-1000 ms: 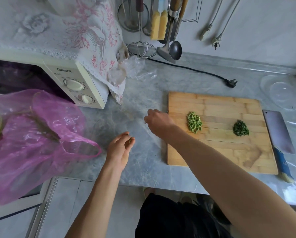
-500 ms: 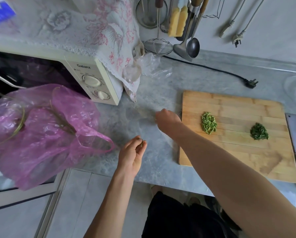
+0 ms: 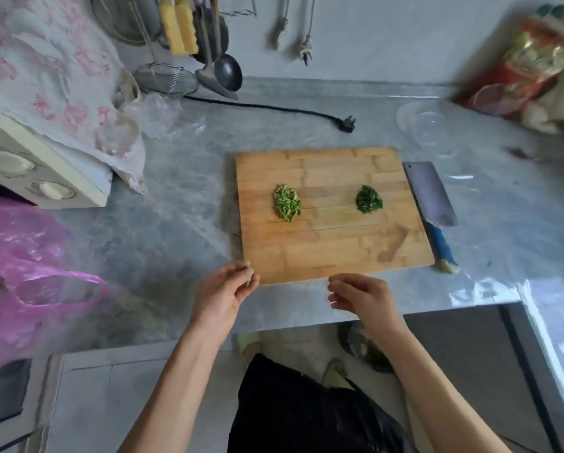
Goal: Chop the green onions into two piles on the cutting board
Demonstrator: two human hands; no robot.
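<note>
Head view: both piles sitting on the bamboo cutting board (image 3: 333, 253), pale pile (image 3: 286, 202) left, dark pile (image 3: 368, 199) right, left hand (image 3: 223, 294) pinching some tiny scrap, right hand (image 3: 360, 297) loosely curled, apparently empty — careless sweep could scatter them.

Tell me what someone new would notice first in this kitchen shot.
Two green onion piles on the wooden cutting board: a lighter pile at left, a darker pile at right. A cleaver lies along the board's right edge, and a pink plastic bag fills the far left.
</note>
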